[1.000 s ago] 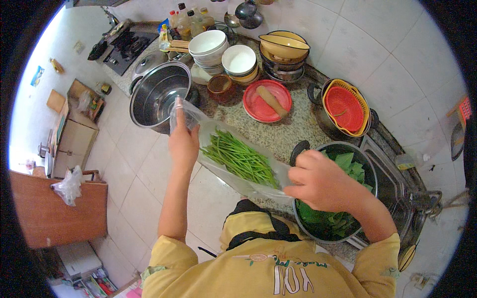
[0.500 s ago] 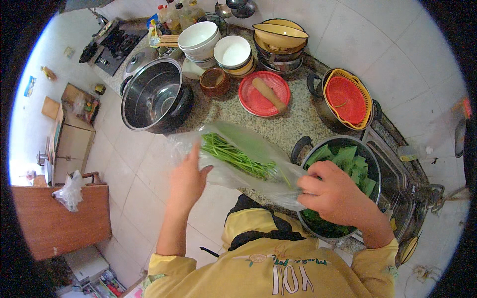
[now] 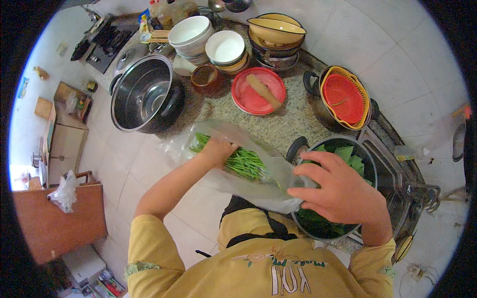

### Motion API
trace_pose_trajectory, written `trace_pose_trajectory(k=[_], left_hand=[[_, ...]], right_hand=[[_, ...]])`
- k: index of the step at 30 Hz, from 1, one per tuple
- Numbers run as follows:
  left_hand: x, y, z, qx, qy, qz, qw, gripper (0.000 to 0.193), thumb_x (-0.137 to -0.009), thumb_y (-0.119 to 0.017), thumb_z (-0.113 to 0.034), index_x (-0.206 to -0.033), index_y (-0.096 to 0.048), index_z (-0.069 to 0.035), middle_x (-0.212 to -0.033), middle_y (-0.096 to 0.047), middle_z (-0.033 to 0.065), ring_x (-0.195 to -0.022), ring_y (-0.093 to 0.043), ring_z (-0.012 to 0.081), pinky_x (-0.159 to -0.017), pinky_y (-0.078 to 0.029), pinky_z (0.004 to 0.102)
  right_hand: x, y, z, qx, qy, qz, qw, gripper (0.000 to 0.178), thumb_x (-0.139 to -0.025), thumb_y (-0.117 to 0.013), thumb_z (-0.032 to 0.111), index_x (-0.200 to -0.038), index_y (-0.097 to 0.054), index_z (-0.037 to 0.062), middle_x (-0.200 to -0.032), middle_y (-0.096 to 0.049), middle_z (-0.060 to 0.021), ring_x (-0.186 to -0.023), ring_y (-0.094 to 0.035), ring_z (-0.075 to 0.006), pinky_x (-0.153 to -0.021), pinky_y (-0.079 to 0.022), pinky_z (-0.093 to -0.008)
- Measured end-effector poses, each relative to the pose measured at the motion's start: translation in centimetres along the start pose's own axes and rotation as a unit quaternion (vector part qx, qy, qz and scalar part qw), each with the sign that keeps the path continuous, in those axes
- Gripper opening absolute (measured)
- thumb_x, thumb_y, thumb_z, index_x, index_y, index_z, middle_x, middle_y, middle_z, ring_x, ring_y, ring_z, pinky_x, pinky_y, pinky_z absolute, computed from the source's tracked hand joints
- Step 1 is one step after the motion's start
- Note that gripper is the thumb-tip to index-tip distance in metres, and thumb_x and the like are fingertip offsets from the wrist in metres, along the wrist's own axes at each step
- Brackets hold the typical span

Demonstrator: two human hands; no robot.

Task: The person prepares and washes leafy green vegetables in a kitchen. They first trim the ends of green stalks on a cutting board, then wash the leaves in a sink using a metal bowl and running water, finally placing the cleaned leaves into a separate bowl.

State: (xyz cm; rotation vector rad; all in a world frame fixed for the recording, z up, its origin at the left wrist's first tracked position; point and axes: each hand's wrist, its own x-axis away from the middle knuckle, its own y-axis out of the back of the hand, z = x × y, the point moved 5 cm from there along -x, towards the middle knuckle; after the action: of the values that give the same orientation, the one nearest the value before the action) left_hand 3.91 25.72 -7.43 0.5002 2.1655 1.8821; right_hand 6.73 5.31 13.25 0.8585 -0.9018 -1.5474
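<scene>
A clear plastic bag [image 3: 271,193] lies slantwise in front of me at the counter's near edge, with a bunch of long thin green stems [image 3: 246,165] in it. My left hand [image 3: 218,152] is closed round the stems near their left end; its fingertips are partly hidden among them. At the bag's right end my right hand [image 3: 335,186] grips the plastic with its fingers spread along the edge. Beneath that hand stands a dark two-handled pot [image 3: 375,171] full of broad green leaves [image 3: 355,161], partly covered by the hand.
A large black pot [image 3: 115,107] stands far left on the counter. Behind the bag are a brown jar [image 3: 206,79], white bowls [image 3: 191,31] and a red basket [image 3: 243,99] with a brown stick-like piece [image 3: 263,92] on it. Right sit another pot with colanders [image 3: 343,97] and a sink [image 3: 397,198].
My left hand has come from the bag's left side onto the stems and closed round them. My right hand's fingers have spread wider at the bag's end. The view has shifted slightly.
</scene>
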Motion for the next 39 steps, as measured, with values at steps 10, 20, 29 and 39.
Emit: trace_pose_trajectory(k=[10,20,29,39], left_hand=[[-2.4,-0.8,2.2,-0.031,-0.024,0.150,0.988,0.043,-0.070,-0.049,-0.014,-0.112,-0.048,-0.014,-0.102,-0.051,0.0127,-0.099,-0.047,0.0286,-0.083,-0.036,0.0400],[-0.5,1.5,0.8,-0.033,-0.022,0.021,0.999,0.054,-0.069,-0.054,-0.021,-0.120,-0.040,-0.016,-0.114,-0.043,0.0147,-0.108,-0.039,0.0323,-0.090,-0.028,0.0503],[-1.2,-2.2,2.1,-0.008,0.016,-0.027,0.999,0.051,-0.066,-0.055,-0.021,-0.116,-0.045,-0.019,-0.103,-0.050,0.0146,-0.097,-0.047,0.0329,-0.084,-0.034,0.0481],[-0.8,-3.6,5.1,0.185,0.037,0.082,0.979,0.042,-0.063,-0.061,-0.020,-0.104,-0.052,-0.016,-0.101,-0.055,0.0079,-0.094,-0.052,0.0272,-0.077,-0.041,0.0409]], right_hand=[[8.0,1.7,-26.8,0.113,-0.392,-0.198,0.891,0.016,-0.073,-0.052,0.010,-0.086,-0.060,0.0037,-0.090,-0.056,-0.0146,-0.087,-0.054,-0.0283,-0.077,-0.042,-0.0372],[4.6,-5.9,-35.1,0.306,-0.342,0.086,0.884,0.017,-0.071,-0.048,0.005,-0.083,-0.060,0.0024,-0.089,-0.057,-0.0143,-0.089,-0.053,-0.0286,-0.073,-0.046,-0.0390],[5.2,-0.6,-31.6,0.290,-0.424,0.015,0.858,0.019,-0.066,-0.058,0.013,-0.080,-0.059,0.0004,-0.080,-0.059,-0.0131,-0.077,-0.057,-0.0282,-0.068,-0.047,-0.0379],[-9.6,-2.3,1.1,-0.609,-0.085,-0.002,0.789,0.014,-0.077,-0.051,0.005,-0.089,-0.046,0.0018,-0.080,-0.056,-0.0052,-0.075,-0.053,-0.0112,-0.068,-0.041,-0.0234]])
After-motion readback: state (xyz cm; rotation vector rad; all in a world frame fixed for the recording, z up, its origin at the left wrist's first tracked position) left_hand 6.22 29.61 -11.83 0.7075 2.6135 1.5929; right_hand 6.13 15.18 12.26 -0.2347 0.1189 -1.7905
